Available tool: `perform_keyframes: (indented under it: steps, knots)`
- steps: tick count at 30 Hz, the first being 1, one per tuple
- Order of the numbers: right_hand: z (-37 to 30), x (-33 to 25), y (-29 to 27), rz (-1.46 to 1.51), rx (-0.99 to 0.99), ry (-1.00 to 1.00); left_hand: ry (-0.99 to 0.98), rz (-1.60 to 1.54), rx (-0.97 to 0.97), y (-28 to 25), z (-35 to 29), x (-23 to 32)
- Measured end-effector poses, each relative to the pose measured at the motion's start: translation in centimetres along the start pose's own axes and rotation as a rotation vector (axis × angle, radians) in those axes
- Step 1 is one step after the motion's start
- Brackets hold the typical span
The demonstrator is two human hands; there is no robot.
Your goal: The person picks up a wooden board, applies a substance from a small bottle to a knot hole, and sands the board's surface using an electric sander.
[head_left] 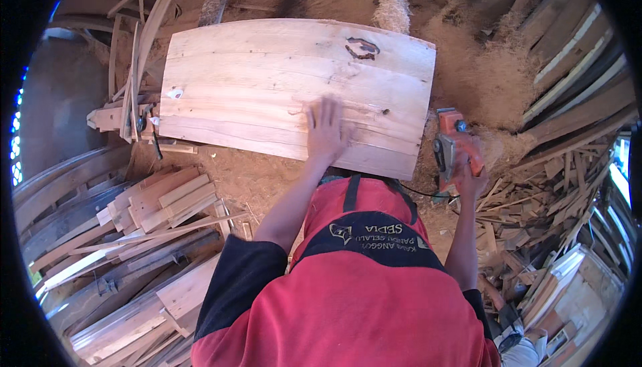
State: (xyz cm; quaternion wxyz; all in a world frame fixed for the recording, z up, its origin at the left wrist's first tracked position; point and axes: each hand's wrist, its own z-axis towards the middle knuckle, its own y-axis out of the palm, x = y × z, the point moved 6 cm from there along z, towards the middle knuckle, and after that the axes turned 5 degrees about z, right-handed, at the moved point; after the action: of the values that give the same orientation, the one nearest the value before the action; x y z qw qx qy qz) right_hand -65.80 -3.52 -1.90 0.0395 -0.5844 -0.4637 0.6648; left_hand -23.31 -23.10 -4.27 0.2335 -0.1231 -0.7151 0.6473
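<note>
A wide pale wooden panel (pixel 261 86) made of joined boards lies in front of me, with a dark knot near its far right part. On its near middle part rests my left hand (pixel 326 126), flat with the fingers stretched out, slightly blurred. Off the panel's right edge, my right hand (pixel 472 176) is wrapped round the handle of an orange electric hand planer (pixel 451 143). The planer has a dark round cover and a blue knob. From it a dark cord (pixel 428 194) runs toward my body.
Sawdust and shavings (pixel 475 79) cover the floor. Stacked boards (pixel 167 200) lie at the left, and scrap wood (pixel 535 213) is heaped at the right. Long planks (pixel 568 52) lean at the far right. A clamp-like tool (pixel 142 119) sits by the panel's left edge.
</note>
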Motion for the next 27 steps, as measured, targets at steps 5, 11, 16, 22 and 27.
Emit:
perform_keyframes:
  steps: [5,11,16,22,27]
  knots:
    - [-1.0,-3.7,1.4,0.214,-0.081,-0.013,-0.043,-0.112,0.009,0.8,3.4,3.8]
    - [-0.1,-1.1,-0.1,-0.003,-0.054,-0.133,0.149,-0.010,0.045,0.9,5.4,4.9]
    - [1.2,2.7,0.5,0.116,-0.106,-0.052,0.329,-0.425,-0.187,2.5,6.7,11.8]
    - [1.4,3.4,0.6,0.103,-0.109,-0.151,0.386,-0.129,0.070,2.1,7.5,11.8]
    - [2.4,6.9,-0.3,0.088,-0.014,-0.171,0.766,-0.094,-0.184,1.3,3.4,18.7]
